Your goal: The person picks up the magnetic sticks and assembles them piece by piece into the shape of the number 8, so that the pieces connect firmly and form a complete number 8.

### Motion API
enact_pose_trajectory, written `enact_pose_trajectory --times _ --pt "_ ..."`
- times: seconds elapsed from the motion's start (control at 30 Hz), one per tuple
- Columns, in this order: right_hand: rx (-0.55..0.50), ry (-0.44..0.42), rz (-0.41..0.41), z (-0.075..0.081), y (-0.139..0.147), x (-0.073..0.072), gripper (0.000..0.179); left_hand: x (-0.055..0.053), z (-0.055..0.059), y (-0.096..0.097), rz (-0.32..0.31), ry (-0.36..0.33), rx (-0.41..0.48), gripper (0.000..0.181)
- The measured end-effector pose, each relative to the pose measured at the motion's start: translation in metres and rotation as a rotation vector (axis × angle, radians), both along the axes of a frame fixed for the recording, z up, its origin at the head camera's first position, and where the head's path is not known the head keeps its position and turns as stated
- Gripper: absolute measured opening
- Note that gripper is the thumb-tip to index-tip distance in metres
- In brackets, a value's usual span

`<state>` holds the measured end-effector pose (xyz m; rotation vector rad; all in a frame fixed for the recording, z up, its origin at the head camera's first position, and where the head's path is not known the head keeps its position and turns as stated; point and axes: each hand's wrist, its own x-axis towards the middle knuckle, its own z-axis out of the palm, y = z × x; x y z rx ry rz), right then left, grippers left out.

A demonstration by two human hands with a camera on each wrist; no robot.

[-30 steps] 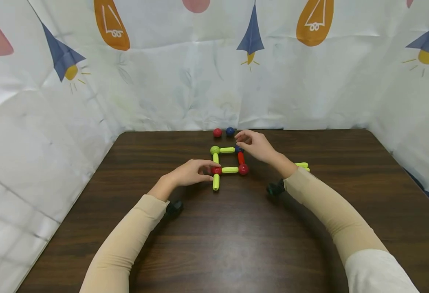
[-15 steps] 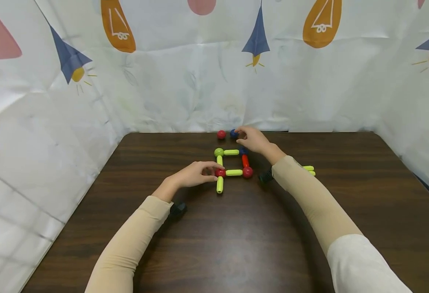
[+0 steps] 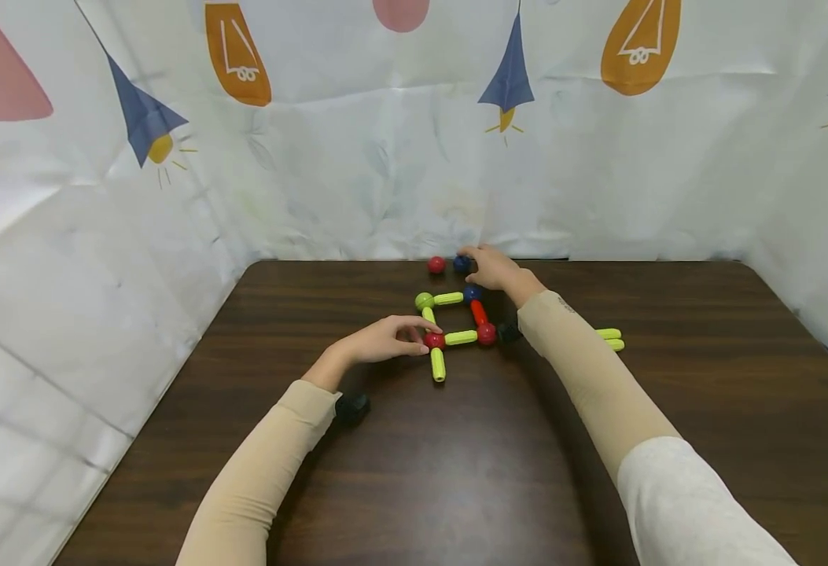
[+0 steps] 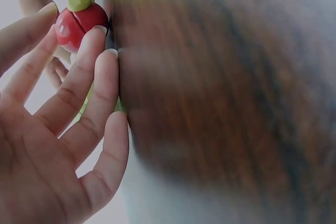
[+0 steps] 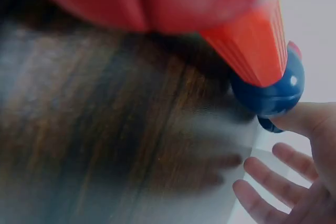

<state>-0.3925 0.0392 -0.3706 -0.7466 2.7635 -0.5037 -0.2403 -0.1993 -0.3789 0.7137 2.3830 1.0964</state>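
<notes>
On the table lies a square of yellow-green sticks and one red stick (image 3: 480,313) joined by balls: a green ball (image 3: 424,300), a blue ball (image 3: 472,293) and two red balls. My left hand (image 3: 385,339) pinches the near-left red ball (image 4: 81,24), from which one stick (image 3: 438,366) points toward me. My right hand (image 3: 494,269) is at the back, fingers spread around a loose blue ball (image 3: 461,264); in the right wrist view its thumb overlaps the square's blue ball (image 5: 275,85), and the loose ball shows only partly behind.
A loose red ball (image 3: 436,265) sits at the back edge, left of the loose blue one. Two yellow-green sticks (image 3: 610,339) lie to the right, partly behind the right sleeve. A printed white curtain (image 3: 329,173) hangs behind the table (image 3: 456,472).
My right hand has moved back from the square's blue ball to the loose blue ball. My left hand stays at its red ball. The square has turned slightly, and the head view has shifted.
</notes>
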Motion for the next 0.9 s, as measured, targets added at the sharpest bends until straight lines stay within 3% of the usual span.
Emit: enact_pose_trajectory --times 0.27,0.57,0.9 --pt "0.029 0.018 0.047 -0.002 -0.004 -0.002 0.056 -0.002 -0.001 -0.002 -0.004 -0.026 0.042 0.039" --pt "0.014 0.044 0.033 -0.004 -0.001 -0.003 0.042 -0.001 0.000 0.000 0.002 -0.030 0.021 0.039" --pt "-0.081 0.042 0.004 0.001 0.008 0.001 0.038 -0.001 0.001 0.001 0.011 -0.029 0.017 0.038"
